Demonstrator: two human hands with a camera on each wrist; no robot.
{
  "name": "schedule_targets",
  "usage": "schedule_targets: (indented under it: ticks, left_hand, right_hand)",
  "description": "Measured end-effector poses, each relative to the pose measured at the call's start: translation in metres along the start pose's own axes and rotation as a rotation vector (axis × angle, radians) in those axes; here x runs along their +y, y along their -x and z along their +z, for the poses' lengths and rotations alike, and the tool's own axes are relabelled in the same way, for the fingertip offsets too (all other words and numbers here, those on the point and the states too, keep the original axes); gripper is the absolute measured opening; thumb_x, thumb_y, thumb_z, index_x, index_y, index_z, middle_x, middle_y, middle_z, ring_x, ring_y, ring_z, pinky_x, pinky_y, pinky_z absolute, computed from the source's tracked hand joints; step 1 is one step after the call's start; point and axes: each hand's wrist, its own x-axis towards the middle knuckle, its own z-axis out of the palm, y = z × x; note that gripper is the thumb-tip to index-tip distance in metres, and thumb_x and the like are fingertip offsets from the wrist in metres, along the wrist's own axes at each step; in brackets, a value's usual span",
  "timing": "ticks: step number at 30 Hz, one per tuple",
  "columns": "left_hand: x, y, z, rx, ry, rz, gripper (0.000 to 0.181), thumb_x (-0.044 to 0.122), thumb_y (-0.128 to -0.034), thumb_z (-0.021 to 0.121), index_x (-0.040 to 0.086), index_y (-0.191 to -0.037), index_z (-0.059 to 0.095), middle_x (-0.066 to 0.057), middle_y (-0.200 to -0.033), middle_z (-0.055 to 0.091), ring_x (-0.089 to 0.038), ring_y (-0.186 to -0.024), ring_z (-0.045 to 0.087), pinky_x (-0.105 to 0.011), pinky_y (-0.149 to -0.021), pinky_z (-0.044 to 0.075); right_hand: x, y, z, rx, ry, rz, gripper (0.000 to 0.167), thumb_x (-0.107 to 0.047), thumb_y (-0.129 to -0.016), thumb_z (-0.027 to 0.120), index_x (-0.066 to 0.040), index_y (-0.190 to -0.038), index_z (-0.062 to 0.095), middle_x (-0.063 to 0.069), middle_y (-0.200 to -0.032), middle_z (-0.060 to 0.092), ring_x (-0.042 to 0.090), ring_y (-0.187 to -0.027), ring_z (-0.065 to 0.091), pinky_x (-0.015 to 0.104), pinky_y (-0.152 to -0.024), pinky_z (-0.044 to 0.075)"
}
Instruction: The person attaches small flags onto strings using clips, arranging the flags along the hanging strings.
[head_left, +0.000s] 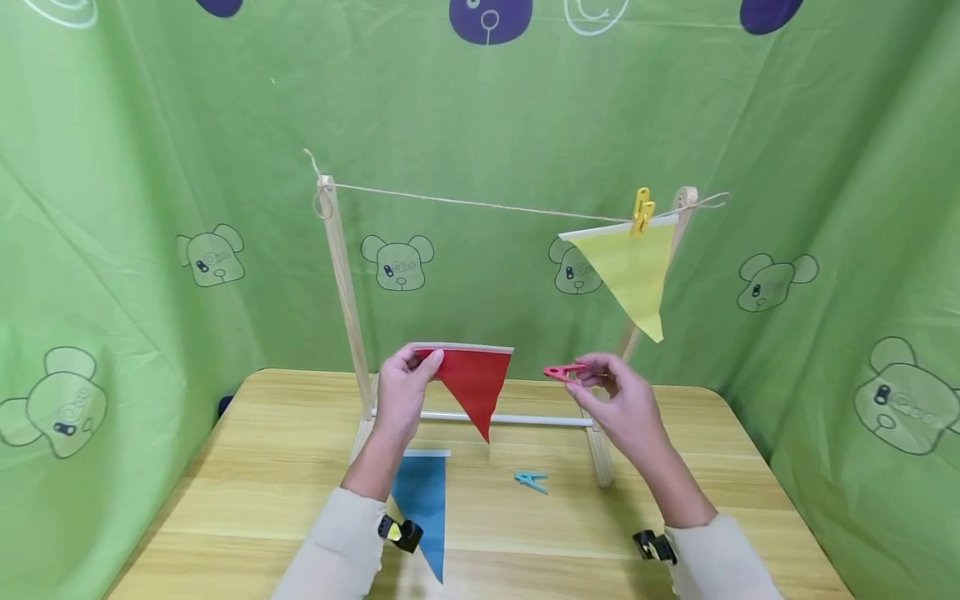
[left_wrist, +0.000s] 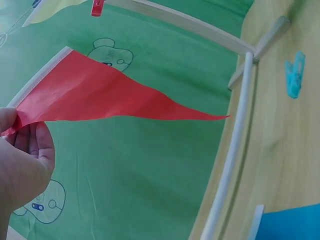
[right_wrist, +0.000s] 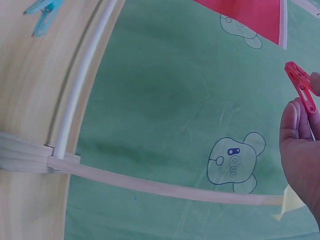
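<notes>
My left hand [head_left: 403,385] pinches a red triangular pennant [head_left: 480,379] by the left end of its white top edge, and its point hangs down over the table. To the right, my right hand [head_left: 617,400] holds a red clothespin [head_left: 562,372] between thumb and fingers, apart from the pennant. Both hands are below the string [head_left: 465,202] stretched between two wooden posts. From the string's right end hangs a yellow pennant [head_left: 637,267], held by a yellow clothespin [head_left: 642,211]. A blue pennant [head_left: 427,500] lies on the table, partly behind the left wrist.
A light blue clothespin [head_left: 532,480] lies on the wooden table [head_left: 525,542]. The frame's left post [head_left: 345,292] and right post [head_left: 628,340] stand joined by a white crossbar [head_left: 517,419] low down. Green printed fabric [head_left: 480,125] surrounds the table.
</notes>
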Motion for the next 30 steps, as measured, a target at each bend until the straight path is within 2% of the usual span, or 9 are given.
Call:
schedule_targets:
  ticks: [13,22,30]
  left_hand:
    - [0.016,-0.01,0.012,-0.014,0.067,-0.015,0.019,0.003,-0.0973,0.069,-0.01,-0.112,0.068,0.0,-0.087,0.069,-0.01,-0.079,0.064,-0.019,-0.075,0.058]
    - [0.026,-0.018,0.018,-0.029,0.088,-0.001,0.02,0.003,-0.0974,0.069,-0.009,-0.113,0.068,-0.001,-0.09,0.07,-0.011,-0.08,0.065,-0.021,-0.077,0.059]
    - [0.036,-0.025,0.026,-0.045,0.102,0.025,0.019,0.002,-0.0973,0.068,-0.01,-0.112,0.068,-0.001,-0.087,0.07,-0.01,-0.079,0.066,-0.022,-0.076,0.06]
  right_hand:
    - [-0.018,-0.014,-0.006,0.013,-0.098,-0.045,0.035,0.006,-0.087,0.077,0.004,-0.12,0.063,0.017,-0.113,0.067,0.006,-0.095,0.066,0.015,-0.09,0.056]
    - [-0.034,-0.029,-0.01,0.026,-0.108,-0.116,0.034,0.01,-0.086,0.076,0.006,-0.117,0.064,0.017,-0.113,0.066,0.007,-0.094,0.066,0.016,-0.087,0.058]
    - [-0.047,-0.043,-0.014,0.038,-0.11,-0.146,0.032,0.007,-0.088,0.076,0.006,-0.118,0.064,0.018,-0.112,0.067,0.007,-0.095,0.067,0.015,-0.088,0.057]
